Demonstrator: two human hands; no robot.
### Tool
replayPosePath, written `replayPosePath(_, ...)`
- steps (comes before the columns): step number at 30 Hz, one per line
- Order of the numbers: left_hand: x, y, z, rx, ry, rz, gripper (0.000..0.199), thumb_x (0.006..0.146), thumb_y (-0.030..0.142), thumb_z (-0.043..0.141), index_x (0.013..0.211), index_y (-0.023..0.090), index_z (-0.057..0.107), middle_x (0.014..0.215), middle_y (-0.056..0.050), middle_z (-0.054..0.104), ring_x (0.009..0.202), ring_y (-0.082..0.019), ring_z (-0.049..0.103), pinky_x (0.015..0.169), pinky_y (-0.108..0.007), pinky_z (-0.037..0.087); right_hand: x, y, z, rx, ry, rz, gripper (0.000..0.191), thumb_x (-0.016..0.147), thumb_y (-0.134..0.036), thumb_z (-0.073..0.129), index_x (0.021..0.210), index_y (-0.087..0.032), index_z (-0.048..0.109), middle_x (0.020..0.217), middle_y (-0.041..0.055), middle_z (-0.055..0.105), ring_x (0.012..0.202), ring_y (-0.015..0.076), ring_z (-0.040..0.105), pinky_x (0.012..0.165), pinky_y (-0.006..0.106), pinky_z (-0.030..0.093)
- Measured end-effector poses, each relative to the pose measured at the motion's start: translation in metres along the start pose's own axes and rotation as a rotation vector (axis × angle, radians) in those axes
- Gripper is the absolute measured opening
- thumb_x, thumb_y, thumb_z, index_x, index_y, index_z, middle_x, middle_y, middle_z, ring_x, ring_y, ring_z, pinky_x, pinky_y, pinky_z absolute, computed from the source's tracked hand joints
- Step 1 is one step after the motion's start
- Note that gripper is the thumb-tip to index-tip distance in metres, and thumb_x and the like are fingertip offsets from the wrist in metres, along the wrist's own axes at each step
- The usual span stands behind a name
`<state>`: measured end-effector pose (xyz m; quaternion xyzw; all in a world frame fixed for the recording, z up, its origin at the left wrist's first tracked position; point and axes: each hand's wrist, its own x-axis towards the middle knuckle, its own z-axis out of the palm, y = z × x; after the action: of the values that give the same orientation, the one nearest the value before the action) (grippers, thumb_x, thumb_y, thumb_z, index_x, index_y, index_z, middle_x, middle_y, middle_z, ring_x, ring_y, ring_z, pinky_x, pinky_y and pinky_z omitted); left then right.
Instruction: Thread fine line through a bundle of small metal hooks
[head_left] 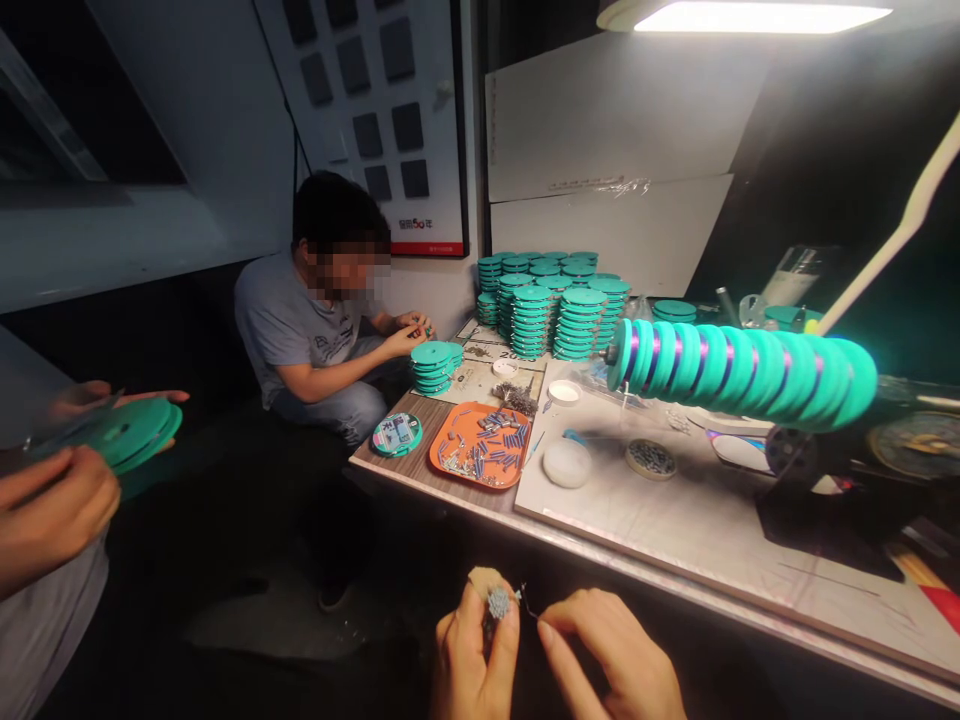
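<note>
Low in the middle of the head view, my left hand (474, 655) is closed around a bundle of small grey pieces (498, 602), their ends facing up. A beige piece (484, 577), perhaps a fingertip covering, shows behind the bundle at my fingers. Just to the right, my right hand (611, 650) pinches a thin dark wire-like strand (530, 606) between thumb and forefinger. The strand's far end comes close to the bundle; whether they touch I cannot tell. Both hands are in front of the table edge, below the tabletop (600, 505).
An orange tray (442, 468) holds small metal and blue parts. Teal spools (531, 325) stand stacked behind it, and more sit on a spindle (742, 370) at right. A round dish (651, 460) holds grey bits. A seated person (315, 320) works beyond; another person's hands (67, 500) hold spools.
</note>
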<state>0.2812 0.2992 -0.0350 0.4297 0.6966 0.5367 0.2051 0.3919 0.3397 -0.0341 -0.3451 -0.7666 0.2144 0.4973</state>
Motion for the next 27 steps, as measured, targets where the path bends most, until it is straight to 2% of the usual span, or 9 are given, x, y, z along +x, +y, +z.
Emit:
replayPosePath(3,-0.005,-0.007,0.002,0.064,0.058,-0.001,0.036,0.078,0.051,0.048,0.088,0.021,0.065,0.079,-0.007,0.071,0.07,-0.021,0.061,0.064,-0.027,0.046,0.005,0.001,-0.003,-0.012,-0.035,0.07,0.017,0.085,-0.023,0.045,0.071,-0.019,0.052,0.061,-0.0016,0.051,0.057,0.011,0.047,0.055,0.024,0.035)
replayPosePath(10,-0.008,-0.01,0.004,0.105,0.093,0.052,0.041,0.079,0.053,0.045,0.091,0.021,0.066,0.082,-0.008,0.072,0.072,-0.023,0.063,0.067,-0.028,0.047,0.013,0.005,-0.007,-0.024,-0.136,0.015,0.011,0.083,-0.019,0.049,0.073,-0.019,0.052,0.063,-0.0023,0.055,0.057,0.0092,0.052,0.053,0.02,0.041)
replayPosePath(13,-0.01,-0.009,0.004,0.097,0.134,0.019,0.043,0.077,0.055,0.048,0.093,0.02,0.067,0.083,-0.01,0.072,0.076,-0.023,0.062,0.069,-0.027,0.047,0.014,0.005,-0.007,0.011,-0.151,0.032,0.011,0.083,-0.019,0.048,0.073,-0.019,0.052,0.064,-0.0023,0.055,0.057,0.0088,0.053,0.053,0.019,0.042)
replayPosePath(19,-0.01,-0.012,0.003,0.04,0.136,-0.069,0.031,0.072,0.046,0.059,0.09,0.022,0.069,0.085,-0.009,0.071,0.077,-0.024,0.061,0.072,-0.027,0.046,0.014,0.007,-0.006,0.01,-0.133,0.034,0.013,0.084,-0.019,0.047,0.072,-0.019,0.051,0.063,-0.0021,0.055,0.056,0.009,0.053,0.052,0.019,0.042)
replayPosePath(21,-0.006,-0.009,0.001,0.026,0.105,-0.065,0.027,0.071,0.043,0.061,0.088,0.023,0.07,0.081,-0.008,0.071,0.074,-0.023,0.061,0.069,-0.026,0.045,0.015,0.007,-0.006,-0.003,-0.125,0.019,0.012,0.084,-0.019,0.047,0.072,-0.019,0.051,0.062,-0.002,0.055,0.056,0.0092,0.054,0.052,0.019,0.043)
replayPosePath(25,0.004,0.004,-0.002,0.008,-0.057,-0.003,0.021,0.075,0.04,0.057,0.073,0.024,0.071,0.061,-0.001,0.066,0.055,-0.015,0.056,0.058,-0.022,0.04,0.016,0.006,-0.008,-0.02,-0.118,-0.05,0.013,0.083,-0.016,0.046,0.071,-0.019,0.05,0.061,-0.0026,0.054,0.054,0.0083,0.054,0.051,0.018,0.044)
replayPosePath(27,0.009,0.01,-0.004,-0.003,-0.116,0.009,0.023,0.075,0.039,0.057,0.066,0.022,0.069,0.054,0.001,0.062,0.048,-0.012,0.05,0.053,-0.02,0.037,0.017,0.005,-0.01,-0.035,-0.115,-0.083,0.008,0.082,-0.016,0.046,0.079,-0.019,0.052,0.063,-0.0028,0.056,0.055,0.0081,0.056,0.054,0.017,0.047)
